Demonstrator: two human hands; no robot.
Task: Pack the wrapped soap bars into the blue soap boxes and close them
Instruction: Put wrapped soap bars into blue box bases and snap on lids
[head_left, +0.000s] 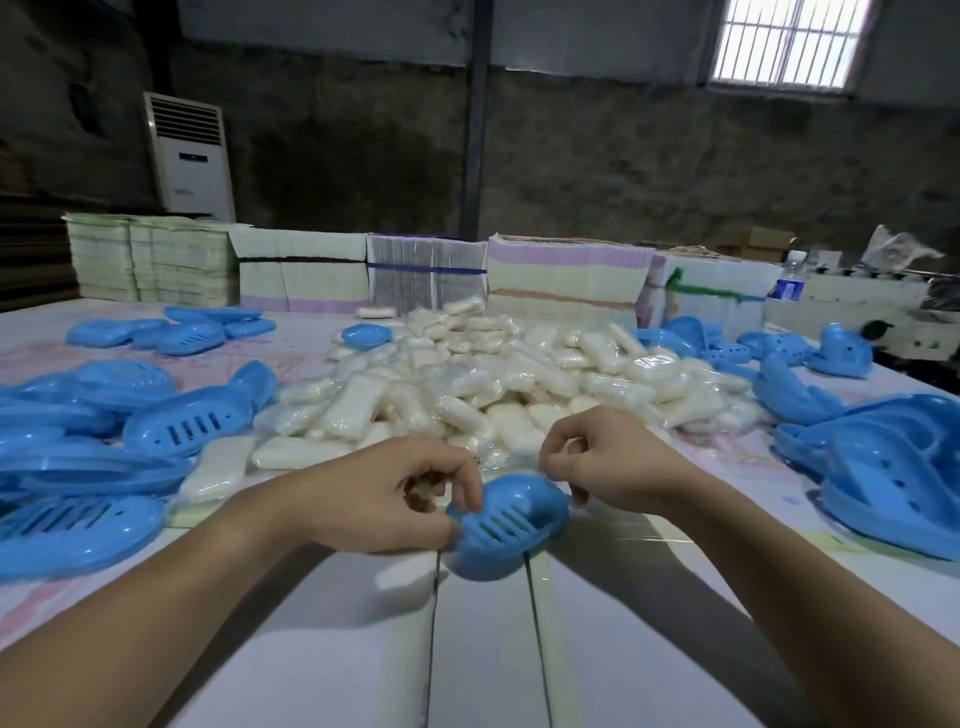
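Pinching blue soap box (501, 525) from both ends: left hand (384, 499) curled, thumb and fingers on box's near-left rim; right hand (613, 462) curled, fingertips on far-right rim. Box sat between hands, just above desk (483, 649), slotted face up, long axis running near-left to far-right. Both hands touching box, neither nearer. Whether soap inside: could not tell. Beyond box, heap of wrapped soap bars (467, 384); spare boxes (171, 415) left of box.
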